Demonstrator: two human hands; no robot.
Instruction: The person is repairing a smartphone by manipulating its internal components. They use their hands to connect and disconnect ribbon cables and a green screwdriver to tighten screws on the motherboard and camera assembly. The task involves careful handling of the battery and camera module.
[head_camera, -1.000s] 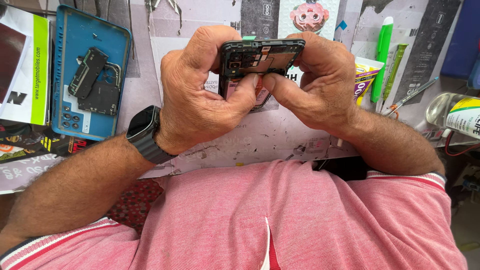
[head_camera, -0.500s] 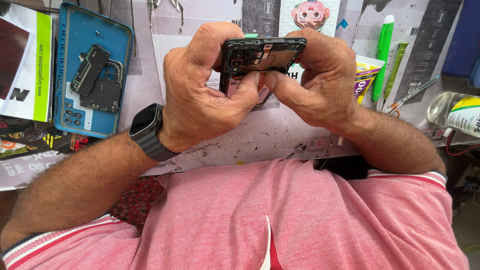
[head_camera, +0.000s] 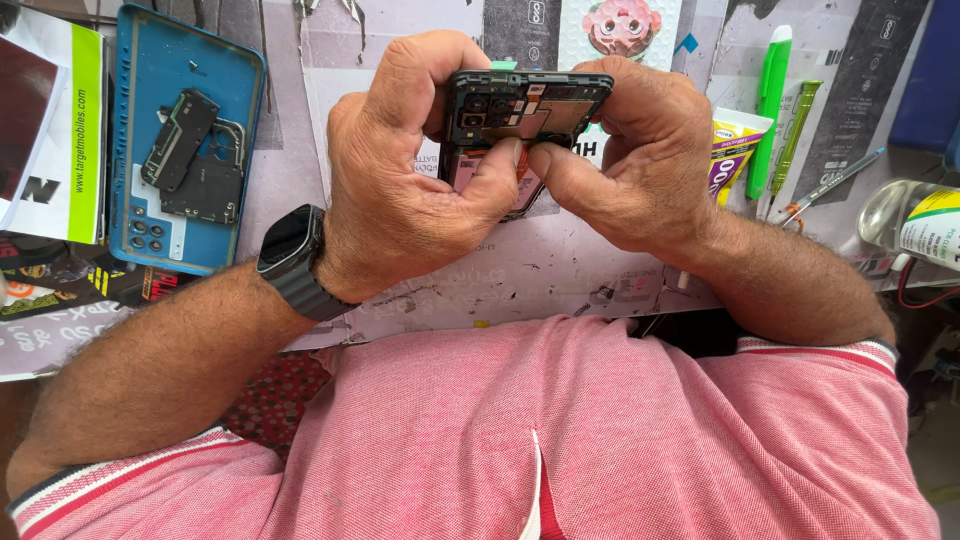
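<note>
While held above the work mat (head_camera: 560, 270), the opened phone (head_camera: 525, 105) shows its exposed interior to the camera, long axis running away from the person. Left hand (head_camera: 410, 190) and right hand (head_camera: 640, 160) clasp it from either side, thumbs meeting on its inner face.

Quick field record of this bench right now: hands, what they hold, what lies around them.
left hand: grips the opened phone by its left side, thumb on its inner face
right hand: holds the phone's right side, thumb beside the left thumb
phone state: back off, circuit boards exposed
wrist: black smartwatch, left arm
left of hands: blue back cover lying inside up, with black parts in it
right of hands: green pen, glue tube, tweezers
</note>
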